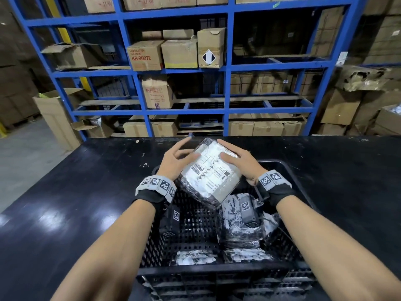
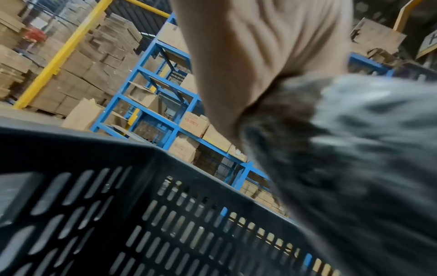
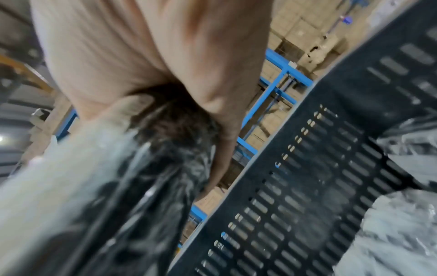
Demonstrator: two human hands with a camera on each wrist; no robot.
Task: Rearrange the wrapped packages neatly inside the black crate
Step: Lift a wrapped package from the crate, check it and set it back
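Note:
A wrapped package (image 1: 211, 172) with a white label, covered in clear and black film, hangs tilted over the far end of the black crate (image 1: 217, 272). My right hand (image 1: 238, 159) grips its right edge, thumb on the label. My left hand (image 1: 178, 157) presses its left side with the palm, fingers straight and spread. Several more wrapped packages (image 1: 238, 231) lie loosely on the crate floor, mostly on the right and near side. In the left wrist view my left hand (image 2: 260, 56) meets the blurred package (image 2: 366, 149) above the crate wall (image 2: 118, 205). In the right wrist view my right hand (image 3: 141, 46) holds the package (image 3: 94, 205).
The crate stands on a black table (image 1: 65, 192). Behind the table is blue shelving (image 1: 227, 68) stacked with cardboard boxes. The crate floor on the left side (image 1: 195, 222) shows bare grid. Other packages (image 3: 402, 233) lie against the crate's wall (image 3: 331, 168).

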